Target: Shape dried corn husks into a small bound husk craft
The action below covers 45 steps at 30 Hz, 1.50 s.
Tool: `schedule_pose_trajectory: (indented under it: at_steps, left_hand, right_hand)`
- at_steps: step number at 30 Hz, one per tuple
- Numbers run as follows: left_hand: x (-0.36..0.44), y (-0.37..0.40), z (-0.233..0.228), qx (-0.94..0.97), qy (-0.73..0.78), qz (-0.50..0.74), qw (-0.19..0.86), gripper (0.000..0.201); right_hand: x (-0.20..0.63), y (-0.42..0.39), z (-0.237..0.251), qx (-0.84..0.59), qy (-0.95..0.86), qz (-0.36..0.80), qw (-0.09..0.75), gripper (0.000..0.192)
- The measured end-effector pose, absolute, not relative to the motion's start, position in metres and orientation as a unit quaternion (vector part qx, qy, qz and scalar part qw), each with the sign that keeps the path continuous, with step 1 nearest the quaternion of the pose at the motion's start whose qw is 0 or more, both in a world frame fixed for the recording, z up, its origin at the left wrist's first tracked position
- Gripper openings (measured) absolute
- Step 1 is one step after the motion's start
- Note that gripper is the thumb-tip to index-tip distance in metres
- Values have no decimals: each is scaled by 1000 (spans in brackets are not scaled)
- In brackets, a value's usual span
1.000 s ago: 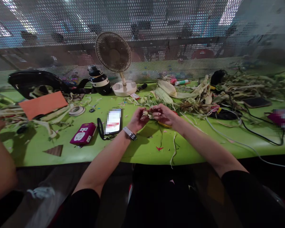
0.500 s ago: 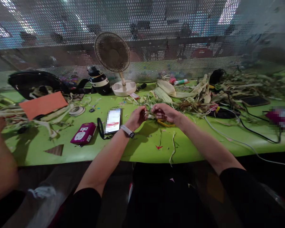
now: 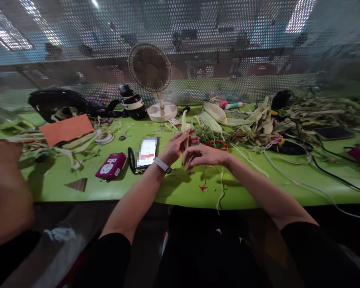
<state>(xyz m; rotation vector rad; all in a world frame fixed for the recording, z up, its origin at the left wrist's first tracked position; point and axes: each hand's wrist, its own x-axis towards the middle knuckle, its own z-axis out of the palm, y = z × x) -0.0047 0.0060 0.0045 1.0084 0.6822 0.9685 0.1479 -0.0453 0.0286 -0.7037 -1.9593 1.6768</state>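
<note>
My left hand point(image 3: 176, 146), with a watch on its wrist, holds a pale strip of corn husk point(image 3: 185, 129) upright above the green table point(image 3: 180, 188). My right hand point(image 3: 202, 155) sits just below and to the right, its fingers pinching the lower end of the same strip. A red ring point(image 3: 216, 145) lies on the table just behind my right hand. A heap of corn husks point(image 3: 228, 124) spreads behind both hands.
A phone point(image 3: 147, 152) on a black stand and a magenta device point(image 3: 111, 167) lie left of my hands. A small fan point(image 3: 151, 78), a black bottle point(image 3: 132, 103) and an orange card point(image 3: 66, 129) stand further back. Cables point(image 3: 312, 176) cross the right side. Another person's arm point(image 3: 6, 188) is at far left.
My hands lifted off the husk pile and drew closer to me. The left hand now holds a husk strip upright, and the red ring once under my hands is uncovered. The view shifted slightly.
</note>
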Motion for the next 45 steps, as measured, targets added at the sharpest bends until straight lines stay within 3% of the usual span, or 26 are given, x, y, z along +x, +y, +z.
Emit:
schedule_pose_trajectory:
  at_steps: [3, 5, 8, 10, 12, 15, 21, 27, 31, 33, 36, 38, 39, 41, 43, 45]
  left_hand:
    - [-10, 12, 4, 587, 307, 454, 595, 24]
    - [-12, 14, 2, 706, 302, 422, 483, 26]
    - [-14, 12, 1, 832, 269, 340, 347, 20]
    - [-17, 8, 5, 859, 248, 318, 315, 10]
    - [-22, 4, 12, 856, 222, 281, 372, 10]
    - [-30, 1, 24, 815, 226, 290, 448, 22]
    - [-42, 14, 31, 727, 254, 393, 503, 35]
    - [-46, 24, 29, 666, 300, 455, 509, 35]
    - [-49, 33, 27, 617, 289, 519, 516, 35]
    - [-50, 35, 26, 603, 276, 540, 519, 34]
    - [-49, 30, 27, 631, 276, 497, 528, 32]
    - [-47, 21, 30, 691, 279, 406, 529, 30]
    - [-46, 16, 32, 716, 273, 361, 531, 28]
    - [-44, 9, 35, 739, 259, 314, 536, 27]
    - [-43, 6, 37, 736, 251, 314, 544, 28]
    - [-42, 9, 36, 704, 251, 377, 546, 40]
  right_hand:
    - [153, -53, 39, -248, -745, 583, 208, 20]
    - [158, -56, 46, -236, -775, 508, 293, 19]
    - [165, -56, 53, -253, -840, 287, 385, 24]
    - [170, -53, 56, -299, -874, 173, 341, 33]
    - [177, -50, 58, -358, -884, 145, 265, 37]
    - [188, -46, 61, -419, -860, 210, 200, 36]
    - [206, -36, 62, -412, -761, 443, 236, 37]
    - [222, -21, 54, -443, -708, 495, 240, 33]
    - [242, -8, 44, -497, -699, 447, 253, 28]
    - [249, 0, 38, -543, -705, 370, 269, 22]
    - [246, 4, 37, -606, -683, 166, 372, 15]
    - [234, -2, 41, -579, -670, 138, 444, 21]
    - [226, -8, 45, -536, -691, 200, 442, 27]
    - [207, -23, 51, -442, -750, 348, 348, 33]
    - [190, -37, 55, -383, -792, 408, 245, 32]
    - [178, -44, 53, -369, -787, 432, 240, 33]
